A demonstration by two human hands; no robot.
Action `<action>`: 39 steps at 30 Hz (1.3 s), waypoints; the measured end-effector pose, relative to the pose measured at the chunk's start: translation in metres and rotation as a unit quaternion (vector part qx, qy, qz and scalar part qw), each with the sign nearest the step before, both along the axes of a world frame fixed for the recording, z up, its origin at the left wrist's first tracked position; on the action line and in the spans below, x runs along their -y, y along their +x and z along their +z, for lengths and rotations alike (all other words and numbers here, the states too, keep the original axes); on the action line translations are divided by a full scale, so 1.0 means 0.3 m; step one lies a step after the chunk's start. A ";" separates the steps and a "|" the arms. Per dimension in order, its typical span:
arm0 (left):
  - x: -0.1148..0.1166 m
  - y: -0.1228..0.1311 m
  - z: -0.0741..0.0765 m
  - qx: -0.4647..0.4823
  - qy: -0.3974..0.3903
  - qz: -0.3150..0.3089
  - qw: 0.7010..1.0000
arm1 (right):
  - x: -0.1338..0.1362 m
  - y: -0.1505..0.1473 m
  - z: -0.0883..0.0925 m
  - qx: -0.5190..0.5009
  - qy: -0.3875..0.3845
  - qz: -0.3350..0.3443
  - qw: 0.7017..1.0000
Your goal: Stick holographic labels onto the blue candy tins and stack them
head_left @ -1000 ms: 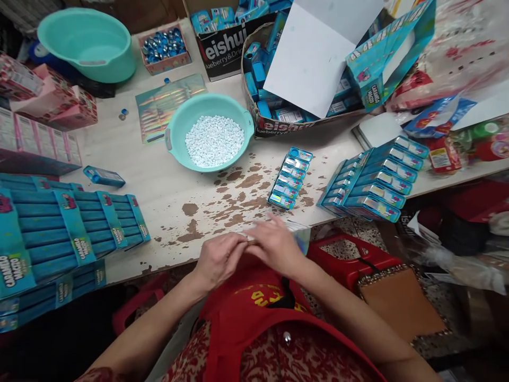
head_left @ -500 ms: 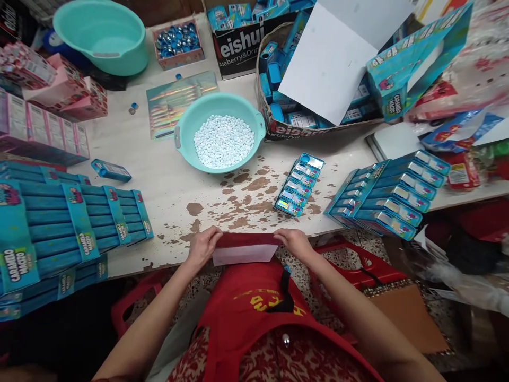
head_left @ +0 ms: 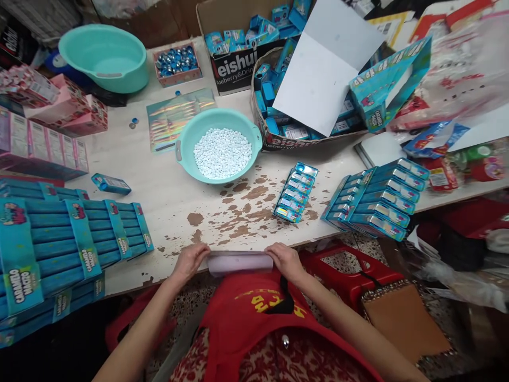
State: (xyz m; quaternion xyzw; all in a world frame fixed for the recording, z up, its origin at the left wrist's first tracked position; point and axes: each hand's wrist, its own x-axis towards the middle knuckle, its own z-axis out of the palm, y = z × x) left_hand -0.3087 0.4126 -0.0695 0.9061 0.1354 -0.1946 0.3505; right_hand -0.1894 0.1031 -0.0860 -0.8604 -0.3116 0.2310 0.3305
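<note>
While both hands work at the bench (head_left: 167, 175) edge, lower centre of frame, a pale sheet (head_left: 239, 262) spans between them. Left hand (head_left: 190, 261) pinches its left end, right hand (head_left: 287, 260) its right end, fingers closed on it. Bowl (head_left: 181, 143) of white pellets (head_left: 222, 153) sits above; blue packs (head_left: 295, 192) upper right of the hands.

Small candy-packing workshop. Worn, stained tabletop (head_left: 167, 196) crowded with stacks of blue candy boxes (head_left: 67, 239), teal basin of white pellets (head_left: 221, 153), cardboard cartons of small blue packs (head_left: 274, 101), pink boxes (head_left: 43, 143), tray of blue caps (head_left: 177, 61).
</note>
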 end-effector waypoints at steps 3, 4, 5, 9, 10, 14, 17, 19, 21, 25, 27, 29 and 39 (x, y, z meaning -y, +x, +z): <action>-0.017 0.005 0.004 -0.083 0.015 -0.096 0.992 | -0.006 -0.016 -0.019 -0.059 -0.061 0.028 0.996; -0.029 0.020 0.006 -0.099 0.024 -0.113 0.988 | -0.015 -0.010 -0.026 -0.076 -0.066 0.018 0.995; -0.043 0.043 0.009 -0.109 0.033 -0.121 0.986 | -0.027 0.001 -0.032 -0.088 -0.059 -0.006 0.994; -0.070 0.203 0.049 -0.136 0.076 -0.122 0.980 | -0.073 0.066 -0.036 -0.138 0.016 -0.156 0.978; -0.056 0.249 0.060 -0.126 0.084 -0.117 0.982 | -0.081 0.079 -0.036 -0.153 0.026 -0.181 0.971; 0.106 0.393 0.064 -0.030 -0.009 -0.110 0.993 | -0.094 0.095 -0.049 -0.175 0.052 -0.226 0.957; 0.258 0.439 0.016 -0.074 -0.060 -0.152 0.984 | -0.090 0.086 -0.069 -0.178 0.059 -0.240 0.952; 0.320 0.451 -0.021 -0.111 -0.057 -0.177 0.976 | -0.085 0.080 -0.081 -0.186 0.063 -0.247 0.949; 0.344 0.457 -0.048 -0.123 -0.065 -0.186 0.973 | -0.081 0.077 -0.084 -0.190 0.064 -0.253 0.946; 0.327 0.466 -0.067 -0.116 -0.092 -0.176 0.973 | -0.081 0.076 -0.062 -0.139 0.044 -0.259 0.955; 0.319 0.469 -0.067 -0.105 -0.090 -0.178 0.974 | -0.083 0.073 -0.043 -0.056 0.020 -0.232 0.971; 0.318 0.471 -0.067 -0.103 -0.087 -0.178 0.975 | -0.083 0.065 -0.032 0.040 -0.026 -0.176 0.983; 0.318 0.484 -0.105 -0.122 -0.127 -0.132 0.975 | -0.032 -0.002 -0.095 0.286 -0.105 0.013 0.952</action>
